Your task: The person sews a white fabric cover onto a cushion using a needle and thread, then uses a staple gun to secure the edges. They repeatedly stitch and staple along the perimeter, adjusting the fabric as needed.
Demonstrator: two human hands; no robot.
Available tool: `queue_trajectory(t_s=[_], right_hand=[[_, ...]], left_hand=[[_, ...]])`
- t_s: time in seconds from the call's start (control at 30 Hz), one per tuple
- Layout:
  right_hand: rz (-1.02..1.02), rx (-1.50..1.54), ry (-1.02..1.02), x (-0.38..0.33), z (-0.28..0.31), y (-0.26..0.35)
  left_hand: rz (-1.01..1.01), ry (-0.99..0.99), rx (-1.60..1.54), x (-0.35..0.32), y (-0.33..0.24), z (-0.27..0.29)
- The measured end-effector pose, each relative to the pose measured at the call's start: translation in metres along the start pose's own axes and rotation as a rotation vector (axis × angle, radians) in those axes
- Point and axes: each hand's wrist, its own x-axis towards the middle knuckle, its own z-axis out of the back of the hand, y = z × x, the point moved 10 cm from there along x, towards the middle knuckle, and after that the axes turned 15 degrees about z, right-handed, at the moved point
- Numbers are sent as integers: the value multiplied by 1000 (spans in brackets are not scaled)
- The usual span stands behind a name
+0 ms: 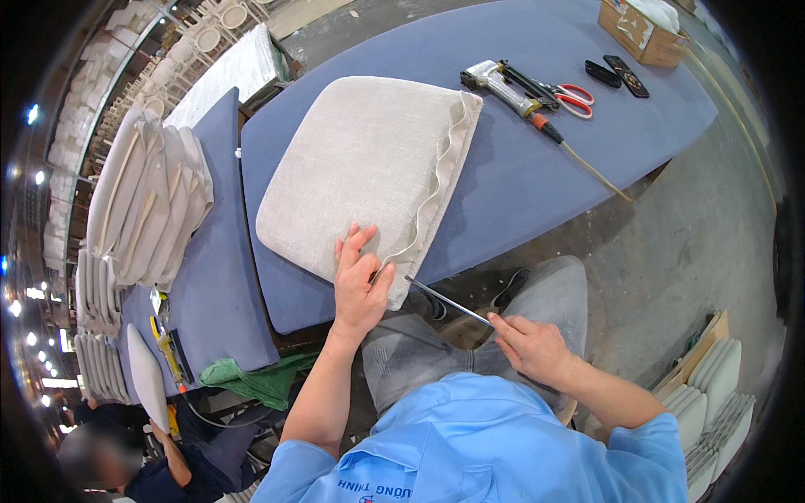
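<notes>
A beige fabric seat cushion (360,168) lies on the blue padded table, its near corner overhanging the front edge. Along its right side runs a wavy loose strip of piping (438,172). My left hand (362,289) is at the near corner, thumb and fingers closed on the cushion's fabric edge by the piping. In my right hand (532,345) is a long thin metal rod (453,303), gripped from the right; its handle end is hidden in my fingers. The rod's tip touches the cushion's edge just beside my left thumb.
Farther right on the table (537,210) lie a staple gun (507,88) with an air hose, red-handled scissors (576,99), a phone (627,75) and a cardboard box (641,33). Stacked cushion covers (151,201) stand left. A co-worker (189,461) holds a cushion at lower left.
</notes>
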Motion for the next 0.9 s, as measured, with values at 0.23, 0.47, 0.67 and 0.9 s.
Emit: queue_trajectory(t_s=[0.23,0.47,0.67,0.9], right_hand=[[-186,554,187,7,-9,-31],[-227,983,308,13,-29,-54],[-38,305,245,20,-14,-50],[144,-24,29,24,-8,-51]], left_hand=[[-12,57,116,1,-3,0],[-32,13,126,3,-9,-5],[-3,-30,81,3,-6,-4],[1,14,63,4,-5,-2]])
